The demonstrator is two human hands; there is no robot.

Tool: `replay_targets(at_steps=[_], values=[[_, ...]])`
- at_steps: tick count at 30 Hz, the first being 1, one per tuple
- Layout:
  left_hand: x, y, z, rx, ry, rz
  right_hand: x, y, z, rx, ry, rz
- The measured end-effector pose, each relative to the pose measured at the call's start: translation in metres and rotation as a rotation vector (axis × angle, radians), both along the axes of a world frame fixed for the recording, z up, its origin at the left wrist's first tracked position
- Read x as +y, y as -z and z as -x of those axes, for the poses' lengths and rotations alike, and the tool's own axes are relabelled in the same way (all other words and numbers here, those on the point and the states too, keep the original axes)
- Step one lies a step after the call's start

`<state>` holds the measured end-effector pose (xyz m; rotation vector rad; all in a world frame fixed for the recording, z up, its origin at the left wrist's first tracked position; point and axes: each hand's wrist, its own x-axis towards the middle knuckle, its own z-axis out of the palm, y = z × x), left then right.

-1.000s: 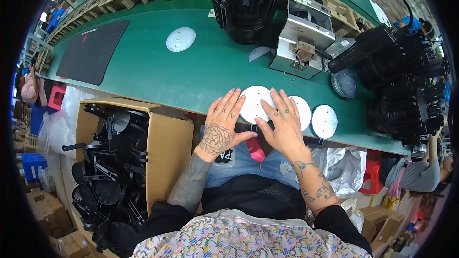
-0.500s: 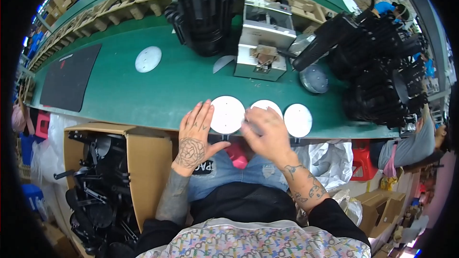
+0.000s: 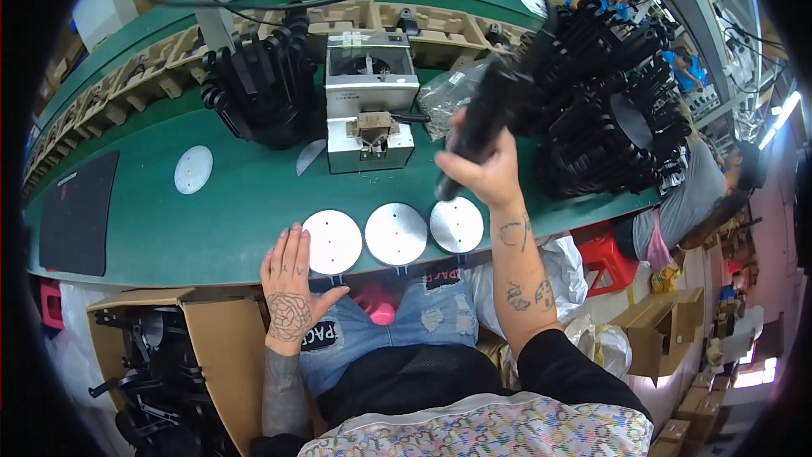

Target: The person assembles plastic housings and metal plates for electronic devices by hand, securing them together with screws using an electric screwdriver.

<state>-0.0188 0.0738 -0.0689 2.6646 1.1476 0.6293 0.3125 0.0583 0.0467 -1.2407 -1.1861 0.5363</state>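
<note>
My left hand (image 3: 288, 288) lies with its fingers stretched out on the bench's front edge, its fingertips against the left side of a round silvery-white disc (image 3: 331, 242). Two similar discs, a middle one (image 3: 396, 234) and a right one (image 3: 457, 225), stand in a row beside it; each shows small holes. My right hand (image 3: 495, 171) is wrapped round a black electric screwdriver (image 3: 480, 114), raised over the bench behind the right disc. The tool is tilted, its lower end toward that disc, and slightly blurred. Whether the tip touches anything I cannot tell.
A metal screw feeder (image 3: 372, 97) stands behind the discs, between black part stacks on the left (image 3: 266, 89) and right (image 3: 605, 140). A loose disc (image 3: 194, 169) and dark mat (image 3: 80, 211) lie leftward. Below is a cardboard box (image 3: 224, 355) of black parts. Other people sit rightward.
My right hand has left the middle disc and taken hold of the electric screwdriver, bringing it toward the right disc. My left hand stays beside the left disc. The view has shifted rightward.
</note>
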Motion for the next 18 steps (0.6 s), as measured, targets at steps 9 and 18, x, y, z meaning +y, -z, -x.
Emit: replay_targets(at_steps=[9, 18], values=[[0.001, -0.004, 0.002, -0.021, -0.008, 0.009, 0.048, -0.02, 0.042, 0.246, -0.217, -0.172], [-0.001, 0.003, 0.005, -0.05, -0.026, 0.001, 0.106, -0.018, 0.069, 0.223, -0.119, -0.297]])
